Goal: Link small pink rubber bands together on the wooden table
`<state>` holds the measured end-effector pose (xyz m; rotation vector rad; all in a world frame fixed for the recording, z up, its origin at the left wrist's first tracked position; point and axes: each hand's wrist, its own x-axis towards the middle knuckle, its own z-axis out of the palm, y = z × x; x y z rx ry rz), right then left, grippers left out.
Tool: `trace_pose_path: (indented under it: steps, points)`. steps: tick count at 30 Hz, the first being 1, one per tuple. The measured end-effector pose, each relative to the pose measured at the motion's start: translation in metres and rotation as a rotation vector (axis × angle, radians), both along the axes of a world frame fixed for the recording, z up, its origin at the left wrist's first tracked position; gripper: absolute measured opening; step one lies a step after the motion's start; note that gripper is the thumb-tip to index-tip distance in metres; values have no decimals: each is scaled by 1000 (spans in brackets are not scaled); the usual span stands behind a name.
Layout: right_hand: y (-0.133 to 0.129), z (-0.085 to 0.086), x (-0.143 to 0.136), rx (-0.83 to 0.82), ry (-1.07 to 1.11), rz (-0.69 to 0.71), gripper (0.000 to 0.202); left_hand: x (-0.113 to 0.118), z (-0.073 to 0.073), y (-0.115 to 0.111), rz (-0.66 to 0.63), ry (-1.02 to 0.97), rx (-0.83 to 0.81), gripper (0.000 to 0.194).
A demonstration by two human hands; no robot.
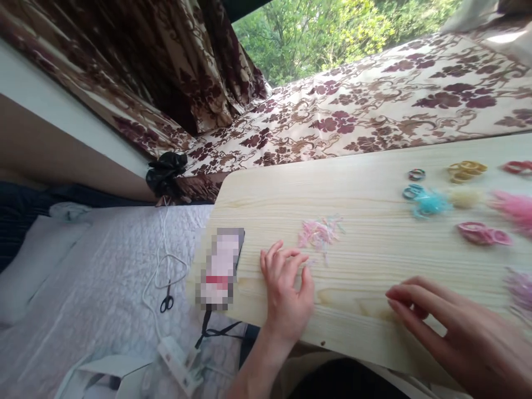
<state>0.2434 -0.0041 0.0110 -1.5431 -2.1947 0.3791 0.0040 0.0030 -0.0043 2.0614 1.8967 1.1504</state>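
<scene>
My left hand (286, 285) rests on the pale wooden table (357, 194), fingers spread and slightly curled, holding nothing. Just beyond its fingertips lies a loose pile of small pink, white and pale green pieces (319, 231). At the lower right, my right hand (440, 321) is over the table with thumb and index finger brought together at the tips. Whatever may be between those fingertips is too small to make out. Pink bands (484, 234) lie beyond my right hand, and a light purple bunch (519, 287) is to its right.
Teal bands (413, 192), a turquoise bunch (431, 204), yellow bands (466, 170) and a pink bunch (513, 208) lie at the table's right. A blurred-out phone (220, 269) is near the left edge. Scissors (167, 303) and a power strip (177, 360) are on the bed.
</scene>
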Motion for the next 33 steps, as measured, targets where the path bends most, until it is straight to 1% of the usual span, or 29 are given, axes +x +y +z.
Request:
trace_pose_path:
  steps: [2, 3, 7, 12, 18, 22, 25, 29, 33]
  points:
    - [7, 7, -13, -36, 41, 104, 37, 0, 0, 0, 25, 10, -1, 22]
    - [10, 9, -17, -45, 50, 127, 36, -1, 1, -1, 39, 15, -9, 21]
    - [14, 9, -21, -42, 38, 125, 32, -3, 5, -1, 67, 35, -108, 18]
    - [13, 5, -19, -76, 11, 100, 28, -5, 11, 2, 38, 103, -176, 12]
    - [13, 8, -22, -55, -9, 109, 32, -5, 21, 15, -55, 230, -219, 14]
    - [12, 9, -21, 35, 4, 131, 34, -3, 26, 21, -107, 282, -223, 20]
    - [12, 11, -22, 67, 62, 140, 31, 1, 28, 19, -176, 237, -243, 20]
    - [10, 13, -26, 40, 162, 112, 25, 12, 30, 10, -275, 134, -243, 17]
    - [9, 14, -33, 23, 201, 90, 24, 21, 32, 4, -317, 121, -225, 17]
